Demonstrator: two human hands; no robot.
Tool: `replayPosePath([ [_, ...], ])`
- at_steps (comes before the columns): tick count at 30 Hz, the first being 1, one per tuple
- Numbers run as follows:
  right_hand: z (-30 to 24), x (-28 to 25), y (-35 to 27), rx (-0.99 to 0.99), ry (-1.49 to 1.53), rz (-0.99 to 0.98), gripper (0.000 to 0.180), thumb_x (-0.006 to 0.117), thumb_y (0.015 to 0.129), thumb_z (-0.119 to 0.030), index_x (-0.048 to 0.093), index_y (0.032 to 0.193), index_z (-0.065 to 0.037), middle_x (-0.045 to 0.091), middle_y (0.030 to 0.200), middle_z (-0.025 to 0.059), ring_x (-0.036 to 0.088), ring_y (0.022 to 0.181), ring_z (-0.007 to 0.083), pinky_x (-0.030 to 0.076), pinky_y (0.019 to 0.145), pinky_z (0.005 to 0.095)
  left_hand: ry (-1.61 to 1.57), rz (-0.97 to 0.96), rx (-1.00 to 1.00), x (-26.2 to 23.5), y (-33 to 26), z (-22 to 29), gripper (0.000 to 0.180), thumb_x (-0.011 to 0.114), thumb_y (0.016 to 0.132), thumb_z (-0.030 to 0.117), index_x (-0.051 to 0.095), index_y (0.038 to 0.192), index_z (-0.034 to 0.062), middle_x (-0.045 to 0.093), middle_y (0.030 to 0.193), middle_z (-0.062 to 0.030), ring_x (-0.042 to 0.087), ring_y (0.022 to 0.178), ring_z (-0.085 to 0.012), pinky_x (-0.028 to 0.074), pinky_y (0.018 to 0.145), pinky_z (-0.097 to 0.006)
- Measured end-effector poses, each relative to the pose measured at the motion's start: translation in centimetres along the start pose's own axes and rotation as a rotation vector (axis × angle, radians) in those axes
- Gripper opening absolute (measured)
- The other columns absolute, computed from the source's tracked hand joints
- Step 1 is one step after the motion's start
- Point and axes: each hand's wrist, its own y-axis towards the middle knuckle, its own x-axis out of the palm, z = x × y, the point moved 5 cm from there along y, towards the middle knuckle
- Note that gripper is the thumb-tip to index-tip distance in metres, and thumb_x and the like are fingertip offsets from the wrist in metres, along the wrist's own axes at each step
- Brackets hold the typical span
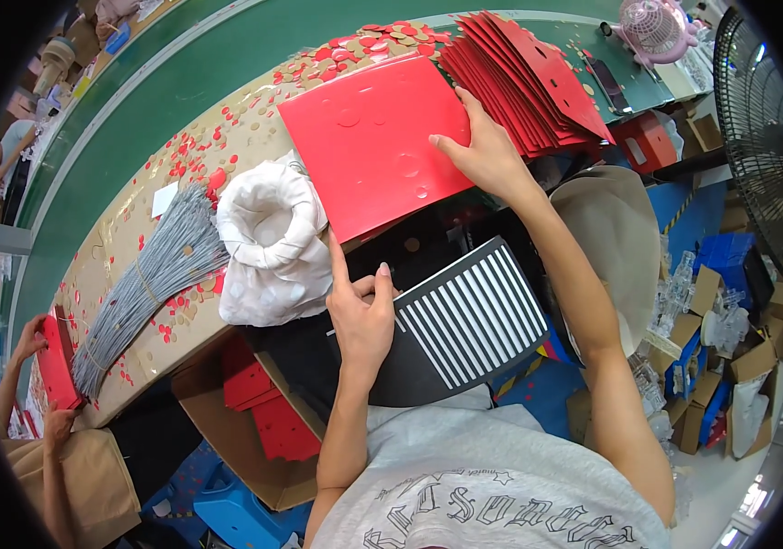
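Observation:
A glossy red card sheet (373, 137) with round cut marks lies tilted over the table's near edge. My right hand (488, 151) grips its right edge, thumb on top and the other fingers partly hidden at the edge. My left hand (359, 316) is just below the sheet's near left corner. Its index finger stretches up to that corner, with the thumb apart and the other fingers bent; I see nothing held in it. Left of the sheet stands a white cloth bag (273, 229) with a rolled rim. A fanned stack of red cards (529, 87) is beyond my right hand.
Red and brown punched-out discs (199, 151) litter the table. A bundle of grey cords (149, 284) lies left. A striped black-and-white piece (474, 316) is over my lap. A cardboard box (254, 412) holds red pieces. A black fan (762, 137) stands right. A co-worker's hands (33, 339) hold red card.

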Motion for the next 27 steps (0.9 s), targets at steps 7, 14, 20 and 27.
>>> replayPosePath([
  [7, -0.5, -0.2, -0.6, 0.014, 0.024, -0.026, 0.084, 0.072, 0.087, -0.033, 0.030, 0.151, 0.001, 0.049, 0.143, 0.0301, 0.053, 0.130, 0.0398, 0.043, 0.108, 0.0431, 0.128, -0.013, 0.026, 0.4, -0.1, 0.7, 0.084, 0.060, 0.092, 0.007, 0.007, 0.155, -0.0056, 0.064, 0.058, -0.0128, 0.060, 0.047, -0.0190, 0.049, 0.054, -0.031],
  [14, -0.2, -0.5, -0.6, -0.022, -0.001, 0.053, 0.084, 0.072, 0.088, -0.033, 0.030, 0.152, 0.001, 0.051, 0.140, 0.0300, 0.055, 0.128, 0.0401, 0.041, 0.109, 0.0424, 0.179, 0.009, 0.046, 0.1, -0.2, 0.9, 0.085, 0.061, 0.091, 0.006, 0.007, 0.155, -0.0070, 0.061, 0.054, -0.0127, 0.056, 0.042, -0.0208, 0.047, 0.051, -0.033],
  [20, 0.3, -0.9, -0.6, 0.046, 0.078, 0.020, 0.083, 0.072, 0.088, -0.034, 0.031, 0.152, -0.002, 0.052, 0.139, 0.0301, 0.056, 0.127, 0.0397, 0.042, 0.108, 0.0416, 0.149, 0.019, 0.074, 0.0, -0.3, 1.0, 0.080, 0.060, 0.091, 0.006, 0.015, 0.155, -0.0061, 0.060, 0.054, -0.0107, 0.054, 0.043, -0.0140, 0.045, 0.049, -0.028],
  [27, 0.5, -0.8, -0.7, 0.027, 0.113, 0.058, 0.080, 0.072, 0.088, -0.033, 0.032, 0.151, -0.003, 0.054, 0.137, 0.0301, 0.058, 0.125, 0.0392, 0.043, 0.107, 0.0422, 0.039, 0.007, 0.063, -0.2, 0.0, 0.9, 0.079, 0.060, 0.092, 0.006, 0.015, 0.156, -0.0043, 0.060, 0.054, -0.0075, 0.051, 0.045, -0.0087, 0.043, 0.049, -0.026],
])
